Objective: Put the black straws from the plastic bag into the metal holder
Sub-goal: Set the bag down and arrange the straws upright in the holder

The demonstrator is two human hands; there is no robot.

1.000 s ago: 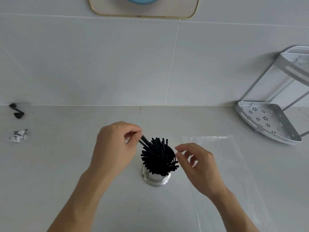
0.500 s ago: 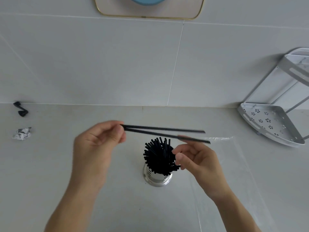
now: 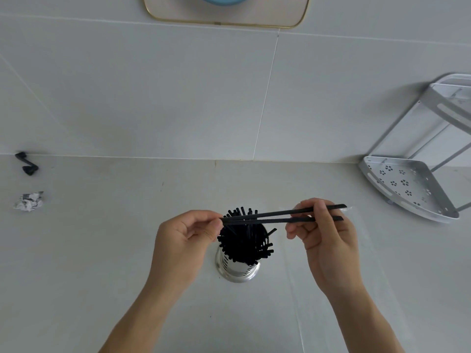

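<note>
Grey countertop (image 3: 102,276), head view. Clear flat plastic bag (image 3: 369,250) lies at 3 o'clock of the holder, looks empty. Perforated round metal holder (image 3: 238,270) upright at centre, crammed w/ black straws (image 3: 244,240), tips splayed outward.

L hand (image 3: 183,240): thumb + forefinger pinch the near ends of two long black straws (image 3: 275,217). R hand (image 3: 328,240): fingers curled round the same pair towards the far ends. Pair horizontal, just above the bundle.

Risks (judgement): holder nearly full, so forcing ends in could buckle straws, push neighbours out at 3 o'clock, or tip the holder. Pair may splay apart.
</note>
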